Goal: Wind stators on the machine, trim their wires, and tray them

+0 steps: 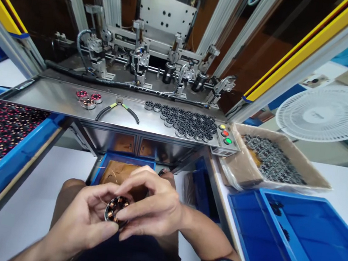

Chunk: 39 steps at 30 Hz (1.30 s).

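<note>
My left hand [87, 217] is closed around a motor stator [112, 209], a black ring with copper windings, held above my lap. The thumb presses on its near rim. My right hand [153, 205] reaches over from the right, its fingers bent onto the stator's inner side and far edge. Thin wire ends seem to stick up near the fingertips. Beyond the hands, pliers [119, 108] with black and yellow-green grips lie spread on the metal shelf. Three wound stators with red parts [88, 101] sit to their left; several black stator cores [189, 122] stand grouped to their right.
A blue bin of wound stators [0, 133] is at left. On the right are a lined carton of cores [276, 159], blue trays [316, 243] and a white fan [327, 112]. Behind the shelf stands a machine [166, 14] with clamps; coloured buttons [225, 134] are at the shelf's right end.
</note>
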### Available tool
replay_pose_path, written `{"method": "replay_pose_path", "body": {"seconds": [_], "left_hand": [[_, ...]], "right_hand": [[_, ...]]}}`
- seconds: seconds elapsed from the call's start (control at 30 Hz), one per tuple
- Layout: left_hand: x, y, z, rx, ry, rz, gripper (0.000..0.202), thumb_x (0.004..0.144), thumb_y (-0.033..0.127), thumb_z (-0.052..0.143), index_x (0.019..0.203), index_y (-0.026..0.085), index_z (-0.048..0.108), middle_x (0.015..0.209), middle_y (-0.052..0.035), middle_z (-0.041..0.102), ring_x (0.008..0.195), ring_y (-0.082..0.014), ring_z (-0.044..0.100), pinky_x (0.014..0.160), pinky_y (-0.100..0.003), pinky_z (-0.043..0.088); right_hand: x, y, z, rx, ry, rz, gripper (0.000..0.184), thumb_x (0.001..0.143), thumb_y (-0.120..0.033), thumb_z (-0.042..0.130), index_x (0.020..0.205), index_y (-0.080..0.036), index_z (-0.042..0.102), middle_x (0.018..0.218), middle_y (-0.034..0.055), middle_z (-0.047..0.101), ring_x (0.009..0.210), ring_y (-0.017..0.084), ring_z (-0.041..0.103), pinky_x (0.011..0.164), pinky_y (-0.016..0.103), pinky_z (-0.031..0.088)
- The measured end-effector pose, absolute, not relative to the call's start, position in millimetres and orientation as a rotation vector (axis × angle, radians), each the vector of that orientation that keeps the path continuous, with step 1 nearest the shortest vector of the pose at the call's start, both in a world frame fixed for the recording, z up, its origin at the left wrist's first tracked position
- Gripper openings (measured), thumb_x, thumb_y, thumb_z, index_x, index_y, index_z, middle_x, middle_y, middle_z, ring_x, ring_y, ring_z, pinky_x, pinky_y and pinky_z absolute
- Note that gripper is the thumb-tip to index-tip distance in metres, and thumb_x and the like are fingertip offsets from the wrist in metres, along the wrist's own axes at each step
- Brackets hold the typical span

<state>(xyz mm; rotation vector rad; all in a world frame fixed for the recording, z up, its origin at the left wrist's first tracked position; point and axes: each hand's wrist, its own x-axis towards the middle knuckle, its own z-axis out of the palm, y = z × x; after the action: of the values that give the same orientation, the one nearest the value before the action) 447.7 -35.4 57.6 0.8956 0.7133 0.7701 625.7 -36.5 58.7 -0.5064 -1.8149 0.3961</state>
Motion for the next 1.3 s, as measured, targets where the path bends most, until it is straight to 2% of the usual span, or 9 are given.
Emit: {"method": "replay_pose_path", "body": {"seconds": [0.2, 0.33, 0.47, 0.6, 0.73, 0.9, 1.03, 1.13, 1.3], "left_hand": [[439, -27, 53, 0.969, 0.663, 0.663, 0.041, 0.061, 0.038, 0.085, 0.096, 0.02, 0.074, 0.086, -0.0066, 0.071, 0.076, -0.0187, 0.068, 0.067, -0.024, 0.056], [438, -23, 51, 1.091, 0.612, 0.693, 0.036, 0.067, 0.026, 0.082, 0.101, 0.023, 0.073, 0.092, -0.0071, 0.074, 0.08, -0.0197, 0.072, 0.068, -0.024, 0.059], [444, -28, 52, 1.206, 0.682, 0.924, 0.04, 0.064, 0.01, 0.082, 0.099, 0.028, 0.072, 0.103, -0.0028, 0.076, 0.09, -0.0181, 0.073, 0.076, -0.019, 0.059], [449, -35, 52, 1.284, 0.69, 1.123, 0.044, 0.064, 0.005, 0.081, 0.099, 0.03, 0.07, 0.108, 0.0019, 0.075, 0.095, -0.0158, 0.072, 0.079, -0.017, 0.059], [448, -37, 47, 1.287, 0.659, 1.19, 0.045, 0.066, 0.003, 0.079, 0.102, 0.029, 0.068, 0.113, 0.0021, 0.074, 0.094, -0.015, 0.073, 0.082, -0.019, 0.059], [451, -41, 41, 1.207, 0.701, 1.233, 0.045, 0.066, 0.002, 0.079, 0.1, 0.028, 0.066, 0.113, 0.0018, 0.074, 0.09, -0.0148, 0.074, 0.08, -0.019, 0.06], [453, -41, 40, 1.157, 0.711, 1.188, 0.05, 0.068, 0.007, 0.08, 0.108, 0.031, 0.064, 0.123, 0.001, 0.07, 0.104, -0.0162, 0.07, 0.088, -0.021, 0.057], [449, -35, 41, 1.197, 0.695, 1.023, 0.063, 0.064, 0.025, 0.086, 0.121, 0.03, 0.06, 0.128, -0.0047, 0.065, 0.117, -0.022, 0.063, 0.092, -0.023, 0.055], [432, -22, 40, 1.291, 0.738, 0.812, 0.051, 0.074, 0.041, 0.076, 0.12, 0.028, 0.062, 0.104, -0.0046, 0.071, 0.08, -0.0146, 0.068, 0.071, -0.018, 0.055]], "right_hand": [[624, -47, 63, -0.573, -1.748, 0.231, 0.01, 0.084, -0.028, 0.072, 0.078, -0.02, 0.069, 0.094, 0.0073, 0.069, 0.087, 0.015, 0.062, 0.074, 0.031, 0.056], [621, -60, 55, -0.633, -1.685, 0.01, 0.001, 0.084, -0.021, 0.068, 0.084, -0.02, 0.07, 0.089, 0.0069, 0.07, 0.084, 0.016, 0.061, 0.07, 0.032, 0.056], [614, -71, 45, -0.756, -1.574, -0.107, 0.02, 0.084, -0.019, 0.066, 0.103, -0.021, 0.069, 0.08, 0.0049, 0.067, 0.08, 0.018, 0.058, 0.068, 0.033, 0.057], [605, -75, 46, -0.798, -1.485, -0.137, 0.035, 0.082, -0.012, 0.065, 0.117, -0.017, 0.064, 0.081, 0.007, 0.067, 0.076, 0.018, 0.058, 0.063, 0.033, 0.056], [592, -76, 51, -0.866, -1.363, -0.068, 0.027, 0.088, -0.015, 0.061, 0.113, -0.02, 0.065, 0.079, 0.0062, 0.067, 0.071, 0.016, 0.061, 0.061, 0.032, 0.056], [573, -76, 50, -0.949, -1.146, 0.23, 0.007, 0.09, -0.019, 0.062, 0.091, -0.019, 0.068, 0.074, 0.0046, 0.063, 0.07, 0.015, 0.063, 0.062, 0.028, 0.056], [572, -72, 46, -0.949, -1.105, 0.344, 0.014, 0.092, -0.025, 0.059, 0.082, -0.017, 0.065, 0.073, 0.0047, 0.062, 0.073, 0.016, 0.062, 0.066, 0.029, 0.055], [580, -67, 44, -0.941, -1.185, 0.326, 0.015, 0.092, -0.026, 0.058, 0.082, -0.017, 0.064, 0.072, 0.0046, 0.062, 0.072, 0.015, 0.061, 0.065, 0.029, 0.054], [596, -62, 46, -0.955, -1.308, 0.349, 0.013, 0.091, -0.023, 0.058, 0.081, -0.016, 0.063, 0.074, 0.0043, 0.061, 0.069, 0.013, 0.059, 0.062, 0.026, 0.052]]}}
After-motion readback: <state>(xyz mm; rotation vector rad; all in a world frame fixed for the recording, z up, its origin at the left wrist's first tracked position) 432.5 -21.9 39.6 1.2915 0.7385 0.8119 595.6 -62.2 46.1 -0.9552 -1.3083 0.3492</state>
